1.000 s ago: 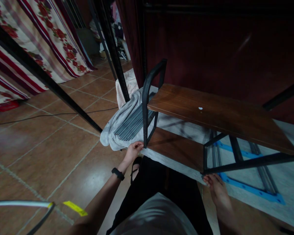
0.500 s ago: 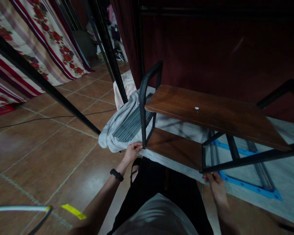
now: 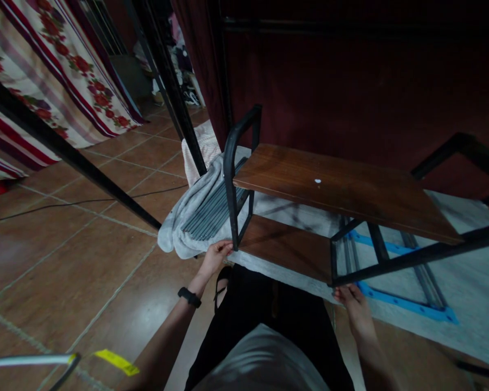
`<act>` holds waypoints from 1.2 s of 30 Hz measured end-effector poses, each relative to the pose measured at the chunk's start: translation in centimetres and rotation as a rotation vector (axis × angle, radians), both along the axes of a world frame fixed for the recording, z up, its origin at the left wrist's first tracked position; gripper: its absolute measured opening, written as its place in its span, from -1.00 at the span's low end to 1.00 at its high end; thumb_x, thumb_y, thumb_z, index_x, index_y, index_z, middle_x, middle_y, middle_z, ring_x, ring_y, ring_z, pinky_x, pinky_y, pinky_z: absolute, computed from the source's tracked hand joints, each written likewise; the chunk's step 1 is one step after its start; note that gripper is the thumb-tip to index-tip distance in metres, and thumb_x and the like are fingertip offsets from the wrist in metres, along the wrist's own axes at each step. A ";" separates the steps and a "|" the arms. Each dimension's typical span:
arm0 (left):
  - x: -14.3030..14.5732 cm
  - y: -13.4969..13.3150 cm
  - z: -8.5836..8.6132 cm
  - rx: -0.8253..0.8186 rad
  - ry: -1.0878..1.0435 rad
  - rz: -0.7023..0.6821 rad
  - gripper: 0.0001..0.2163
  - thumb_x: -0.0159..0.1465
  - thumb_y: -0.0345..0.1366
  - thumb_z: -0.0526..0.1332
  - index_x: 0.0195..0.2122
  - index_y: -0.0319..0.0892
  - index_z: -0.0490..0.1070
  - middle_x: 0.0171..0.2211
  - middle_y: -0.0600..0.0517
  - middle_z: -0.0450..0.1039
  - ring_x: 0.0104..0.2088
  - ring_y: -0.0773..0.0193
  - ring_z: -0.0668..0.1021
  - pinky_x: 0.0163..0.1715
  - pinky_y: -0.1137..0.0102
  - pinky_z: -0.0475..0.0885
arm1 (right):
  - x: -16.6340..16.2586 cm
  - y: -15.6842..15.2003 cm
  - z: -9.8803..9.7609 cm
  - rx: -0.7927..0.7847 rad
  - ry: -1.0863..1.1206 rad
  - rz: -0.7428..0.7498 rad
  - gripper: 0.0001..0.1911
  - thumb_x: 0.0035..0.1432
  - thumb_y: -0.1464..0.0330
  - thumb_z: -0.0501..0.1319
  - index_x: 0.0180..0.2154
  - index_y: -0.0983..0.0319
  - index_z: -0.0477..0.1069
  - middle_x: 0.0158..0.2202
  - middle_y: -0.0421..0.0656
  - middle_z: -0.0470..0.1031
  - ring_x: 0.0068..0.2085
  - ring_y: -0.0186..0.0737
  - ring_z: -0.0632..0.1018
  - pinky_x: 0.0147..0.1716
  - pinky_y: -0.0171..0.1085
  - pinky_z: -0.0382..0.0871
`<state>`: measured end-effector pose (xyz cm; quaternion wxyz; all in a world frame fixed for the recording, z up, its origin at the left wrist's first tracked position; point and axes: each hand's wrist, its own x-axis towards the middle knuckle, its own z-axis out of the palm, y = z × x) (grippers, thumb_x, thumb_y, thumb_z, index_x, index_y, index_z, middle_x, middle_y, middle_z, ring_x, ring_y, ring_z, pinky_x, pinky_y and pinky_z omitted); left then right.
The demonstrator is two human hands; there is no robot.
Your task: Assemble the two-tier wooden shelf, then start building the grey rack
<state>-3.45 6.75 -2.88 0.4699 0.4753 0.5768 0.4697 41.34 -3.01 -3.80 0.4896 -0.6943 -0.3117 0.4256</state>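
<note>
Fingers bent in at the near lower corners of a two-tier wooden shelf (image 3: pixel 346 190).

With left hand (image 3: pixel 217 253) at the near left corner, thumb and fingertips drawn together; with right hand (image 3: pixel 353 304) just below the right corner, fingers curled; impossible to tell whether gripping the frame or only touching the edge beneath. Set on a pale grey tabletop (image 3: pixel 475 309), beside grey rods (image 3: pixel 212 220) on a grey towel (image 3: pixel 169 236) at left and near blue bars (image 3: pixel 411 308) at right. Backed by a dark red curtain (image 3: pixel 350 98).

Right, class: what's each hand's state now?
Left hand: partly curled by the black frame; grip unclear.
Right hand: partly curled at the black frame's near corner; grip unclear.
</note>
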 end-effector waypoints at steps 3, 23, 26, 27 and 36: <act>0.1 0.3 0.2 -0.024 -0.009 -0.010 -0.70 0.08 -0.04 0.40 -0.39 -0.22 0.60 -0.53 0.01 0.55 -0.52 0.29 0.50 -0.45 0.40 0.44 | 0.0 -0.2 -0.1 0.048 -0.142 0.032 -0.56 -0.07 -0.07 0.36 -0.48 0.17 0.42 -0.49 -0.19 0.47 -0.40 -0.18 0.48 -0.34 -0.20 0.38; 0.0 0.0 0.2 0.032 0.058 0.001 -0.83 0.09 -0.18 0.37 -0.43 -0.18 0.56 -0.52 0.03 0.53 -0.48 0.26 0.52 -0.41 0.39 0.46 | 0.4 0.3 -1.0 0.034 0.074 -0.038 -0.60 -0.15 0.04 0.48 -0.42 0.20 0.50 -0.48 -0.23 0.47 -0.42 -0.28 0.48 -0.41 -0.30 0.43; 0.1 -0.2 0.3 0.058 0.079 -0.001 -0.83 0.10 -0.18 0.36 -0.41 -0.18 0.58 -0.50 0.02 0.55 -0.46 0.25 0.54 -0.40 0.39 0.47 | 0.6 0.4 -1.4 0.023 0.072 -0.039 -0.59 -0.17 0.04 0.48 -0.43 0.20 0.49 -0.48 -0.23 0.48 -0.44 -0.27 0.48 -0.42 -0.29 0.44; 0.1 -0.2 0.4 0.062 0.083 0.000 -0.82 0.10 -0.17 0.37 -0.40 -0.18 0.58 -0.50 0.02 0.55 -0.46 0.25 0.54 -0.39 0.39 0.47 | 0.6 0.4 -1.4 0.020 0.066 -0.034 -0.59 -0.17 0.04 0.48 -0.44 0.20 0.49 -0.48 -0.22 0.48 -0.44 -0.27 0.48 -0.42 -0.29 0.44; -0.2 0.2 0.5 -0.044 -0.049 0.025 -0.64 0.07 -0.03 0.42 -0.30 -0.26 0.62 -0.46 -0.02 0.58 -0.45 0.27 0.53 -0.34 0.38 0.46 | 0.4 -0.7 -1.0 0.097 -0.116 0.058 -0.58 0.01 -0.05 0.34 -0.45 0.17 0.42 -0.46 -0.22 0.45 -0.36 -0.20 0.46 -0.27 -0.20 0.35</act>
